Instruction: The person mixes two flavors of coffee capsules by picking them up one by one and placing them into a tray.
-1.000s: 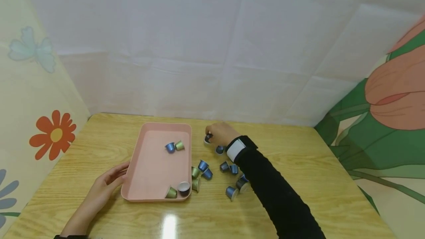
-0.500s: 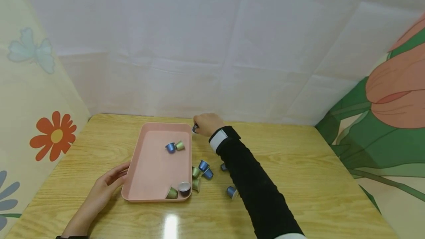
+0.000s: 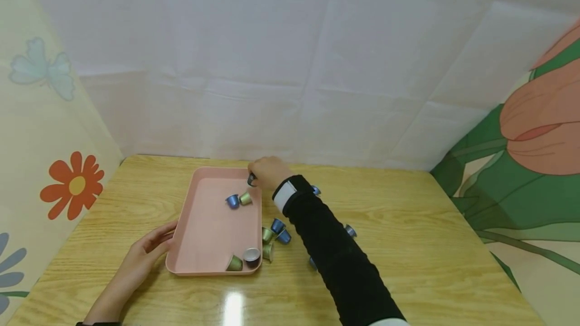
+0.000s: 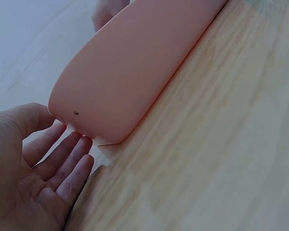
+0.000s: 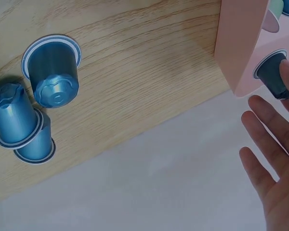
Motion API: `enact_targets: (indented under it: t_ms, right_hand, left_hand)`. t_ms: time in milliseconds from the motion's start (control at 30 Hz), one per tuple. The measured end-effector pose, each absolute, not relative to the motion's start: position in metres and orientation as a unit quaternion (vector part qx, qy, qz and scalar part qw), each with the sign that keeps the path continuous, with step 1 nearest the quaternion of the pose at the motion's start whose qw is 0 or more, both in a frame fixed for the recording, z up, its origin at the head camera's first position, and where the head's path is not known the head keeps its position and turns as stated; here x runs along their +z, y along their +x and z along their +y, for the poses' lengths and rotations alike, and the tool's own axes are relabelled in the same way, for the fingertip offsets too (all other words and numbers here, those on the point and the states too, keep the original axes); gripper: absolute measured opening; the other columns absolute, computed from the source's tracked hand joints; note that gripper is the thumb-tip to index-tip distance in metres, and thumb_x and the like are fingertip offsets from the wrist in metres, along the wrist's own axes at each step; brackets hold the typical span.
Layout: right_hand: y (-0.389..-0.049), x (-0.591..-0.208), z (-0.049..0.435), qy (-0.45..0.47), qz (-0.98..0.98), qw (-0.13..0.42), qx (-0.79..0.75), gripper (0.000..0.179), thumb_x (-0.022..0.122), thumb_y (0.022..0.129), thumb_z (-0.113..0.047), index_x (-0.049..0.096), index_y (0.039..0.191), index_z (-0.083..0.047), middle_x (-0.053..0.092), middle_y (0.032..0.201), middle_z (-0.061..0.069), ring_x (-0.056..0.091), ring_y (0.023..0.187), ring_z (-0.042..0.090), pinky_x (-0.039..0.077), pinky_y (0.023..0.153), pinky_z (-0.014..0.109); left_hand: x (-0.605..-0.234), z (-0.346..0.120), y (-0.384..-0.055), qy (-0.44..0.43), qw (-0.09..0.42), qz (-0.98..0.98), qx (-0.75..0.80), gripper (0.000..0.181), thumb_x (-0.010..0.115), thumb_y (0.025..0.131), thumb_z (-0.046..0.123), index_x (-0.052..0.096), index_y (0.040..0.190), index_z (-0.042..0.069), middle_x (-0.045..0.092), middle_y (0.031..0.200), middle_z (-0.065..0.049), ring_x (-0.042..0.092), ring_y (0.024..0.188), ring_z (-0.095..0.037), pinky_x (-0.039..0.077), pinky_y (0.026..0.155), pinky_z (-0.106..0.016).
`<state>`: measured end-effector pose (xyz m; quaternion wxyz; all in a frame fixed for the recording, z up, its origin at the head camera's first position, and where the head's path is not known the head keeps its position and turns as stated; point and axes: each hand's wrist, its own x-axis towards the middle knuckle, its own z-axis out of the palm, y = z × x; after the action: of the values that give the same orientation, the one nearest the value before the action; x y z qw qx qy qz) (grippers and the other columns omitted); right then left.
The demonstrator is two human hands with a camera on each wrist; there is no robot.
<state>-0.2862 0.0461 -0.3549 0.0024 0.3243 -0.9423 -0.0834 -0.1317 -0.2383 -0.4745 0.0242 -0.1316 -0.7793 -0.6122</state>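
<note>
My right hand (image 3: 272, 172) pinches a dark coffee capsule (image 3: 251, 180) at the far right corner of the pink tray (image 3: 206, 225). In the right wrist view, thumb and finger are at the narrow end of this dark capsule (image 5: 269, 74), and the other fingers spread loosely. Near them in the tray lie a blue capsule (image 3: 233, 201) and a green capsule (image 3: 245, 198). Another green capsule (image 3: 234, 263) and a dark one with a silver lid (image 3: 251, 254) sit at the near right corner. My left hand (image 3: 142, 253) touches the tray's left side with relaxed fingers.
Green capsules (image 3: 267, 235) and blue capsules (image 3: 284, 237) lie on the wooden table just right of the tray. Several more lie around my right sleeve (image 3: 335, 245), which partly hides them. A white cloth (image 3: 254, 84) stands behind the table.
My right hand has picked up the dark capsule from the table and carried it left to the tray's far right corner. Left hand and tray stay put.
</note>
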Motion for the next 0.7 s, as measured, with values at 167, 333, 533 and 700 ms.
enact_targets:
  t_ms: [167,333,533,700]
  right_hand:
    - [-0.286,-0.356,0.046,0.329,-0.941,0.003,-0.081,0.019,0.066,0.085,-0.025,0.069,0.102,-0.015,0.074,0.101,0.000,0.064,0.090,0.016,0.056,0.085,0.032]
    - [-0.288,-0.358,0.049,0.329,-0.941,0.006,-0.078,0.021,0.068,0.084,-0.022,0.069,0.103,-0.014,0.074,0.103,0.001,0.065,0.091,0.016,0.057,0.085,0.032]
    - [-0.292,-0.360,0.055,0.332,-0.940,0.006,-0.080,0.028,0.070,0.082,-0.021,0.069,0.109,-0.012,0.073,0.109,0.002,0.065,0.095,0.017,0.057,0.087,0.031]
    - [-0.292,-0.356,0.064,0.323,-0.943,0.003,-0.076,0.027,0.068,0.083,-0.018,0.069,0.109,-0.010,0.073,0.109,0.005,0.065,0.097,0.020,0.057,0.087,0.034]
  left_hand:
    - [-0.474,-0.239,-0.132,-0.129,0.022,-0.782,-0.609,0.047,0.050,0.096,0.013,0.042,0.132,-0.016,0.054,0.112,0.037,0.053,0.103,0.016,0.045,0.082,0.001]
    - [-0.475,-0.238,-0.132,-0.139,0.019,-0.771,-0.621,0.047,0.049,0.096,0.010,0.039,0.132,-0.019,0.055,0.114,0.036,0.054,0.103,0.014,0.046,0.083,0.000]
    - [-0.474,-0.239,-0.132,-0.136,0.017,-0.772,-0.620,0.048,0.048,0.097,0.011,0.039,0.132,-0.019,0.054,0.114,0.037,0.054,0.103,0.014,0.046,0.083,0.000]
    - [-0.473,-0.238,-0.132,-0.124,0.018,-0.784,-0.608,0.047,0.050,0.097,0.014,0.042,0.133,-0.015,0.053,0.112,0.037,0.053,0.103,0.016,0.045,0.083,0.001]
